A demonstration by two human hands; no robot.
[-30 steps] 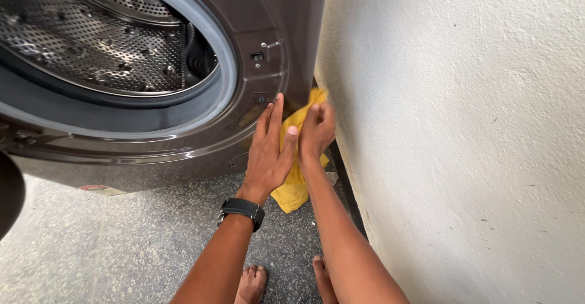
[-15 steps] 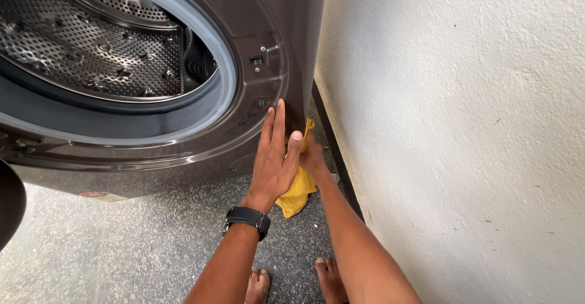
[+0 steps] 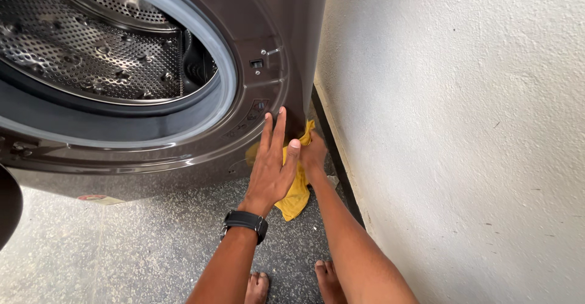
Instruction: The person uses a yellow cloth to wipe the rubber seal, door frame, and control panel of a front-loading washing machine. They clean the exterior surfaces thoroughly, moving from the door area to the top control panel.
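Note:
A dark brown front-loading washing machine (image 3: 292,30) fills the upper left, its round opening showing a perforated steel drum (image 3: 91,48). My left hand (image 3: 273,164), with a black watch on the wrist, lies flat with straight fingers against the machine's lower right front corner. Just right of it, my right hand (image 3: 314,153) grips a yellow cloth (image 3: 295,195) and presses it onto the same corner. The cloth hangs down below both hands, partly hidden behind my left hand.
A rough white wall (image 3: 463,133) stands close on the right, leaving a narrow dark gap beside the machine. Speckled grey floor (image 3: 122,255) lies below. My bare toes (image 3: 292,282) show at the bottom edge. A dark rounded door edge (image 3: 8,206) sits at far left.
Both hands and the cloth slid down and slightly left along the machine's corner, then held there. My right hand is now more hidden behind the left.

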